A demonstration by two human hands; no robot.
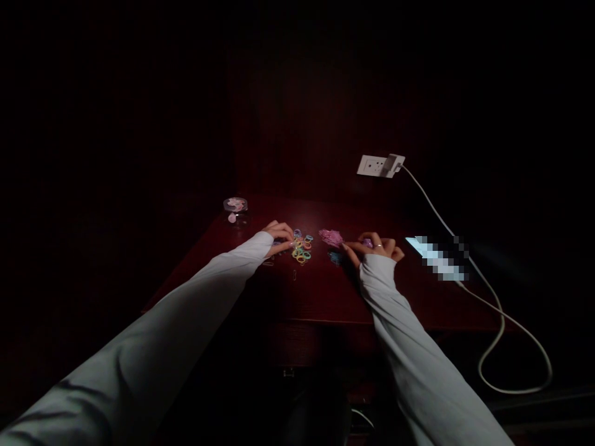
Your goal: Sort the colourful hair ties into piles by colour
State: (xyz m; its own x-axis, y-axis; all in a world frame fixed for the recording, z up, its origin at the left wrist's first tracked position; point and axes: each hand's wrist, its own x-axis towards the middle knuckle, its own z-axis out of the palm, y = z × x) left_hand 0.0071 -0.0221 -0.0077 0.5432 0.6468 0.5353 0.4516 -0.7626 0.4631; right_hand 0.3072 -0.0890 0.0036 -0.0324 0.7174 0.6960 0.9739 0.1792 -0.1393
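Note:
Small coloured elastic hair ties (303, 249) lie in a loose heap on the dark red table. At the heap's left edge is my left hand (279, 234), its thumb and fingers drawn together; what they pinch, if anything, is too small to make out. Right of the heap lies a pink pile of bands (331, 237), with a smaller blue pile (334, 257) below it. My right hand (379, 246) has its thumb stretched toward the pink pile and its fingers curved apart. A purple bunch (368, 243) shows beneath those fingers, partly hidden.
A clear container (235, 205) with pink pieces stands at the table's back left. On the right lies a lit phone (434, 257), partly pixelated, with a white cable (499, 316) looping past the table edge up to a charger (394, 164) in the wall socket.

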